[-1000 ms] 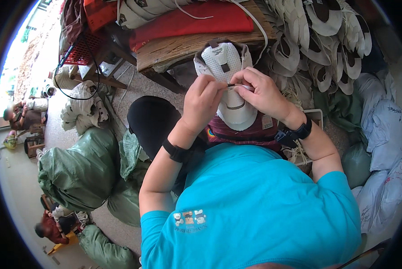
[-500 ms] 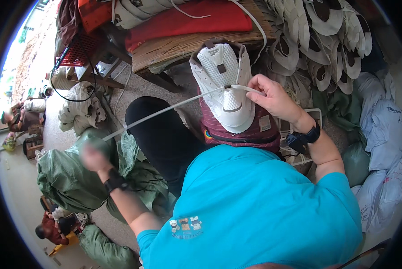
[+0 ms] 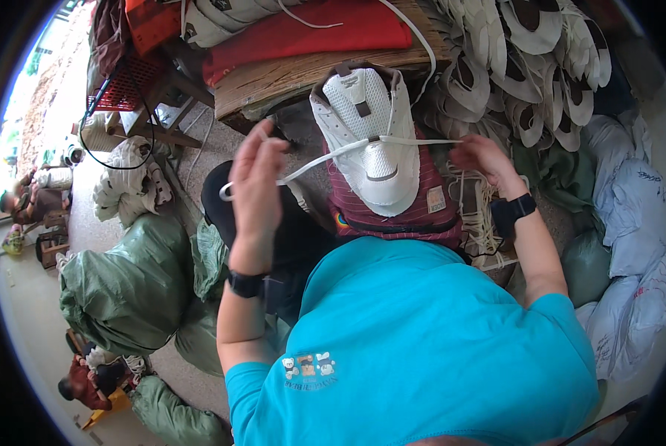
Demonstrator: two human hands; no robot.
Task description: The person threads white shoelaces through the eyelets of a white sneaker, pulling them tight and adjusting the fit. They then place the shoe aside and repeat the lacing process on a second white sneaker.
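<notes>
A white mesh shoe upper [image 3: 368,134] rests on a maroon striped cloth [image 3: 396,204] over my lap. A white lace [image 3: 325,157] runs across the upper from side to side. My left hand [image 3: 257,178] is raised to the left of the upper, fingers pinched on the lace's left end, which loops down below the hand. My right hand [image 3: 482,160] is at the right of the upper, closed on the lace's other end. Both wrists wear dark bands.
A heap of white shoe uppers [image 3: 526,67] lies at the back right, and a bundle of loose laces [image 3: 474,215] sits under my right wrist. Red cushions rest on a wooden bench [image 3: 311,70]. Green sacks [image 3: 136,275] stand left, pale sacks [image 3: 630,223] right.
My left hand, which had swung far out to the lower left pulling the lace, has come back up beside the upper. My right hand moved off the upper to its right.
</notes>
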